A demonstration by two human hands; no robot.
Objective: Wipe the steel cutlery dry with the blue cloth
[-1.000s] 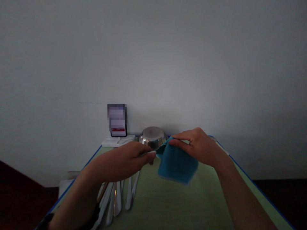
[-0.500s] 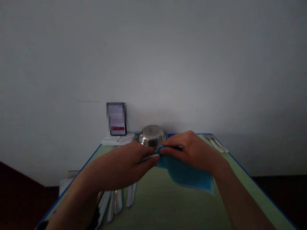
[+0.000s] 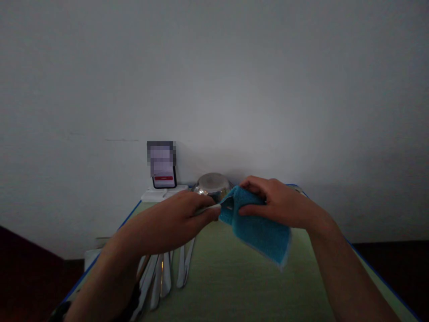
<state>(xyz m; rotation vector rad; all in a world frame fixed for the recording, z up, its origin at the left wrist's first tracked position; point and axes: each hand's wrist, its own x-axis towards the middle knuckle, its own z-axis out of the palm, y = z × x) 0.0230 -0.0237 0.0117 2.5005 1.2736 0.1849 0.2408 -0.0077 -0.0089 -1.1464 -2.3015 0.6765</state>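
Observation:
My left hand (image 3: pixel 194 214) pinches the pale handle of a piece of cutlery (image 3: pixel 208 208) between thumb and fingers. The metal end points right into a blue cloth (image 3: pixel 259 228), which hides its tip, so I cannot tell whether it is a spoon or a fork. My right hand (image 3: pixel 268 197) grips the cloth from the right, thumb below and fingers above. The cloth's lower corner hangs loose over the table. Both hands are in the air, close together in front of an upturned metal bowl (image 3: pixel 212 181).
Several pieces of cutlery (image 3: pixel 166 275) lie fanned on the green table (image 3: pixel 234 286), partly under my left forearm. A phone (image 3: pixel 163 165) stands on a white base (image 3: pixel 154 194) at the back left. Behind the table rises a grey wall (image 3: pixel 234 89).
My right hand has turned and lifted slightly, and more of the cloth shows, with a fold standing up around the cutlery's end. My left hand keeps its hold on the handle.

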